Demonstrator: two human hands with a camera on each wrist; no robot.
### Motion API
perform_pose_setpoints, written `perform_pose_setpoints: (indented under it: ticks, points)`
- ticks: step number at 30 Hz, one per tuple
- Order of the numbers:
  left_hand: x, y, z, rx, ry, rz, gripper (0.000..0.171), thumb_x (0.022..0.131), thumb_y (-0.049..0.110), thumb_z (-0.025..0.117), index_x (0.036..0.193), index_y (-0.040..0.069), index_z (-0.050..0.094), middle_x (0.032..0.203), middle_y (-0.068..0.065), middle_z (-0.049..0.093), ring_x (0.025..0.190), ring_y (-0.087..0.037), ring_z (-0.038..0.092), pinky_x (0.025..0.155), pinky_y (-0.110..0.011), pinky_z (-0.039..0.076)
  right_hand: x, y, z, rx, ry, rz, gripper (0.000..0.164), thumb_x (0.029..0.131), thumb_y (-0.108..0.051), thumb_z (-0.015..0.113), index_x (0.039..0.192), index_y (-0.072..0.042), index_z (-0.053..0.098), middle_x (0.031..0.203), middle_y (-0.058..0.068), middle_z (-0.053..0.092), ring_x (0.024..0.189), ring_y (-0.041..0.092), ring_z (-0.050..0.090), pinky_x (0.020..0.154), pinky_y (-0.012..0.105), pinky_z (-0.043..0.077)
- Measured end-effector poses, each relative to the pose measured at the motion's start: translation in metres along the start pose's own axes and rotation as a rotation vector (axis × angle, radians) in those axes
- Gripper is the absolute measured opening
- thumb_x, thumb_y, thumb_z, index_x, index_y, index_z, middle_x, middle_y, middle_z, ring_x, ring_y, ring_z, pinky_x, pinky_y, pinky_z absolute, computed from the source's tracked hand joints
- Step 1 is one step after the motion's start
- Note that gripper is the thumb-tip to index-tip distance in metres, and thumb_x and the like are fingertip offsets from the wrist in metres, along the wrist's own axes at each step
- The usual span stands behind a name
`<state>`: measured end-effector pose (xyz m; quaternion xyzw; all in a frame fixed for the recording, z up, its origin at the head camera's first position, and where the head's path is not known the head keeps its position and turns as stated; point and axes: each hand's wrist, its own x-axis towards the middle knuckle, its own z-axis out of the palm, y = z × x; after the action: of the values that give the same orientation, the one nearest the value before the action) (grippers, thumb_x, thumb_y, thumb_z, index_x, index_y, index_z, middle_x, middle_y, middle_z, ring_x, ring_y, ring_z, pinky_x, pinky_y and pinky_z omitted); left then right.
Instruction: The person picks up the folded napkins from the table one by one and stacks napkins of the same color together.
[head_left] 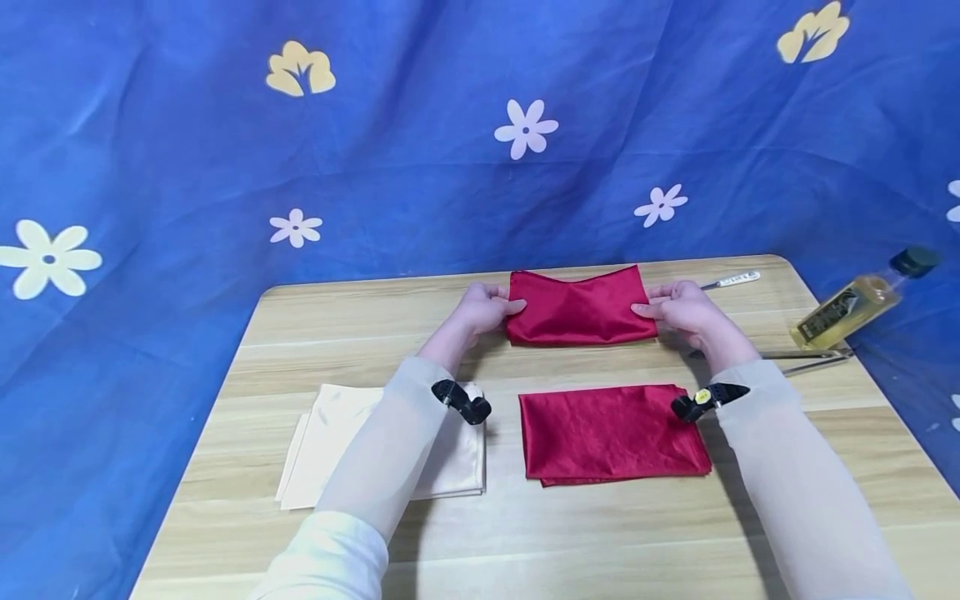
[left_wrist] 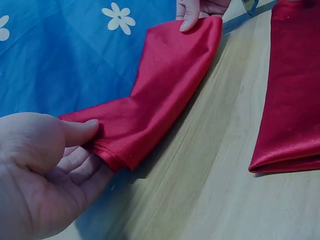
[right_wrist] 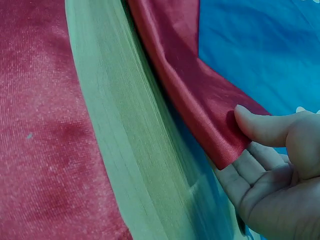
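A folded red satin cloth [head_left: 581, 310] is held by its two short ends near the back edge of the table, its upper edge sagging in the middle. My left hand [head_left: 483, 308] pinches the left end, thumb on top and fingers beneath, as the left wrist view shows with the cloth [left_wrist: 150, 95]. At the other end my right hand [head_left: 678, 308] pinches the corner between thumb and fingers. A second folded red cloth [head_left: 611, 433] lies flat on the table nearer to me. Under my left forearm, partly hidden, lies a stack of folded white cloth [head_left: 337, 425].
At the right edge a bottle of yellow liquid [head_left: 855, 308] with a dark cap appears tilted. Metal tongs [head_left: 813, 360] lie beside it, partly behind my right wrist. A utensil with a white patterned handle [head_left: 735, 279] lies at the back. A blue flowered curtain [head_left: 420, 167] hangs behind the table.
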<state>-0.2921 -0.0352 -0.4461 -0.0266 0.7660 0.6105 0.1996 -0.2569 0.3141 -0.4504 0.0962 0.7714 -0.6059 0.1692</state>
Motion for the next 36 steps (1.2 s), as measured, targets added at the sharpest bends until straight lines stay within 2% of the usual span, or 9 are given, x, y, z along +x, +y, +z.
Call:
perform_pose_setpoints:
  ticks: [3, 6, 9, 12, 15, 18, 27, 32, 36]
  points:
    - [-0.001, -0.003, -0.002, -0.019, 0.006, -0.001, 0.028, 0.098, 0.011, 0.079, 0.118, -0.005, 0.069, 0.095, -0.007, 0.071, 0.08, -0.012, 0.068, 0.08, -0.024, 0.057, -0.001, 0.001, 0.0, 0.024, -0.019, 0.011, 0.067, 0.102, -0.011, 0.073, 0.151, 0.017, 0.036, 0.13, 0.019, 0.062, 0.089, 0.005, 0.071, 0.084, 0.021, 0.06]
    - [-0.002, -0.006, -0.005, -0.057, 0.016, -0.006, 0.039, 0.097, 0.01, 0.079, 0.129, -0.007, 0.065, 0.104, -0.012, 0.072, 0.085, -0.013, 0.07, 0.088, -0.028, 0.058, -0.003, 0.001, 0.0, 0.05, -0.031, 0.001, 0.064, 0.102, -0.009, 0.073, 0.15, 0.016, 0.04, 0.112, 0.006, 0.072, 0.087, 0.006, 0.073, 0.083, 0.021, 0.06]
    - [-0.004, -0.007, -0.008, -0.113, 0.024, -0.017, 0.05, 0.097, 0.008, 0.079, 0.139, -0.008, 0.059, 0.117, -0.016, 0.071, 0.09, -0.015, 0.072, 0.093, -0.033, 0.06, -0.006, 0.0, 0.001, 0.095, -0.03, -0.021, 0.051, 0.101, -0.008, 0.074, 0.142, 0.012, 0.051, 0.094, -0.005, 0.075, 0.085, 0.006, 0.073, 0.082, 0.021, 0.06]
    - [-0.006, -0.008, -0.011, -0.156, 0.039, -0.019, 0.054, 0.096, 0.007, 0.08, 0.142, -0.008, 0.057, 0.123, -0.019, 0.069, 0.091, -0.016, 0.073, 0.093, -0.034, 0.06, -0.009, -0.001, 0.002, 0.14, -0.023, -0.051, 0.032, 0.099, -0.006, 0.075, 0.127, 0.005, 0.064, 0.088, -0.006, 0.076, 0.083, 0.006, 0.073, 0.081, 0.021, 0.061]
    - [-0.009, -0.008, -0.014, -0.187, 0.041, -0.012, 0.05, 0.096, 0.006, 0.08, 0.139, -0.008, 0.058, 0.12, -0.019, 0.071, 0.09, -0.016, 0.073, 0.092, -0.035, 0.061, -0.012, -0.003, 0.002, 0.171, -0.026, -0.077, 0.014, 0.099, -0.004, 0.075, 0.113, -0.003, 0.07, 0.087, -0.005, 0.077, 0.081, 0.007, 0.073, 0.079, 0.022, 0.061]
    - [-0.013, -0.007, -0.016, -0.197, 0.041, -0.006, 0.044, 0.096, 0.006, 0.08, 0.134, -0.007, 0.062, 0.113, -0.015, 0.072, 0.088, -0.015, 0.073, 0.091, -0.035, 0.062, -0.016, -0.004, 0.001, 0.201, -0.037, -0.09, 0.008, 0.1, -0.002, 0.073, 0.106, -0.006, 0.071, 0.086, -0.004, 0.076, 0.081, 0.007, 0.073, 0.078, 0.023, 0.061]
    - [-0.025, -0.006, -0.02, -0.225, 0.028, 0.023, 0.029, 0.095, 0.007, 0.081, 0.12, -0.004, 0.07, 0.095, -0.007, 0.076, 0.085, -0.014, 0.075, 0.091, -0.034, 0.061, -0.028, -0.01, -0.001, 0.258, -0.042, -0.102, 0.011, 0.099, 0.001, 0.073, 0.105, 0.001, 0.064, 0.081, -0.002, 0.073, 0.078, 0.005, 0.07, 0.074, 0.023, 0.061]
    - [-0.031, -0.004, -0.02, -0.217, 0.015, 0.056, 0.024, 0.095, 0.006, 0.08, 0.115, -0.005, 0.071, 0.088, -0.004, 0.075, 0.081, -0.011, 0.073, 0.085, -0.029, 0.062, -0.036, -0.013, -0.001, 0.289, -0.036, -0.127, 0.009, 0.097, 0.002, 0.074, 0.102, -0.001, 0.068, 0.082, -0.001, 0.073, 0.077, 0.007, 0.071, 0.071, 0.022, 0.061]
    - [-0.037, -0.003, -0.021, -0.219, 0.002, 0.074, 0.025, 0.096, 0.004, 0.078, 0.117, -0.007, 0.07, 0.088, -0.004, 0.074, 0.081, -0.011, 0.073, 0.083, -0.028, 0.062, -0.04, -0.014, -0.002, 0.302, -0.035, -0.149, 0.009, 0.096, 0.003, 0.075, 0.1, -0.004, 0.072, 0.086, 0.002, 0.076, 0.077, 0.01, 0.073, 0.073, 0.025, 0.063]
